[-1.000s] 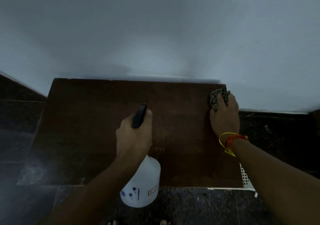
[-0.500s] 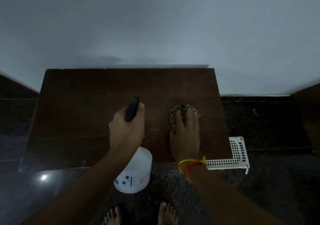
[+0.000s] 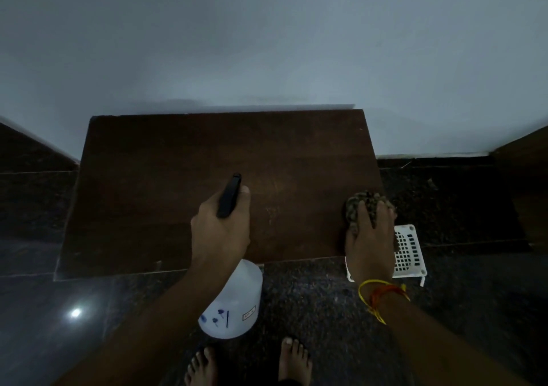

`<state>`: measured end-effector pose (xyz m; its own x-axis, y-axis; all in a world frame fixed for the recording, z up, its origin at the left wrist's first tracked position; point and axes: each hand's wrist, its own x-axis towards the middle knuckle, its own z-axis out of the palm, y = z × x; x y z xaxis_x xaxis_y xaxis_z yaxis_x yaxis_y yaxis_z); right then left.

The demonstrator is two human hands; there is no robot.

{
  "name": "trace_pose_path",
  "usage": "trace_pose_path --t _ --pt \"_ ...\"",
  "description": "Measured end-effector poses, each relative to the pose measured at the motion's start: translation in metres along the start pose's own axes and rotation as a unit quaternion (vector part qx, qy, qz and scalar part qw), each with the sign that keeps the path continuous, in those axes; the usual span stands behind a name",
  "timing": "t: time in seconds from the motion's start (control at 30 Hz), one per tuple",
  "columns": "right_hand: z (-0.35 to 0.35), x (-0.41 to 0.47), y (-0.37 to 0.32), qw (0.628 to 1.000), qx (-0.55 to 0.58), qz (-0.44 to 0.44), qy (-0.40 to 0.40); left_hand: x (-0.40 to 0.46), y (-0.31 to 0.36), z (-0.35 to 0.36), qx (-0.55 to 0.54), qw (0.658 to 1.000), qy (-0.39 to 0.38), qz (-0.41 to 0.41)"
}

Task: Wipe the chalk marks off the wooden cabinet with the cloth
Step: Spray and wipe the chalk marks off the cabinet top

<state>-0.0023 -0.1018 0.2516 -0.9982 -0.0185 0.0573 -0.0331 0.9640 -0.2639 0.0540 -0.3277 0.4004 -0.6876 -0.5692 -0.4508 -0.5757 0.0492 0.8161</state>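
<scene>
The dark wooden cabinet (image 3: 166,184) stands against a pale wall, and I look down on its top. Faint pale smears (image 3: 271,212) show near the middle of the top. My right hand (image 3: 370,243) presses a crumpled dark cloth (image 3: 366,203) flat on the cabinet's right front corner. My left hand (image 3: 221,231) grips the black head of a white spray bottle (image 3: 234,305), which hangs in front of the cabinet's front edge.
A white perforated plastic basket (image 3: 407,252) sits on the dark stone floor at the cabinet's right front corner. My bare feet (image 3: 249,362) stand on the floor below. A brown wooden surface (image 3: 522,178) is at the right edge.
My right hand slid the cloth from the back right corner to the front middle, then across to the right front corner. The left hand with the bottle stayed nearly still.
</scene>
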Motion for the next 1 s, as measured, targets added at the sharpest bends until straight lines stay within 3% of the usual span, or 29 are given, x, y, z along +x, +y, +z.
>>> trace_pose_path --t 0.13,0.43,0.6,0.77,1.0 --pt "0.006 -0.015 -0.024 1.000 0.008 0.003 0.002 0.001 -0.009 -0.013 -0.003 1.000 0.001 0.001" --pt "0.020 -0.039 -0.104 0.990 -0.012 -0.130 -0.055 0.012 -0.037 -0.057 -0.033 0.999 0.020 -0.012" --pt "0.031 -0.022 -0.143 0.994 0.007 -0.098 -0.053 0.020 -0.047 -0.080 -0.054 0.998 0.036 -0.006" --pt "0.029 -0.068 -0.148 0.984 -0.012 -0.157 -0.087 0.024 -0.054 -0.102 -0.067 0.997 0.047 -0.009" --pt "0.044 -0.063 -0.199 0.989 0.005 -0.132 -0.072 0.037 -0.063 -0.131 -0.079 0.995 0.065 0.004"
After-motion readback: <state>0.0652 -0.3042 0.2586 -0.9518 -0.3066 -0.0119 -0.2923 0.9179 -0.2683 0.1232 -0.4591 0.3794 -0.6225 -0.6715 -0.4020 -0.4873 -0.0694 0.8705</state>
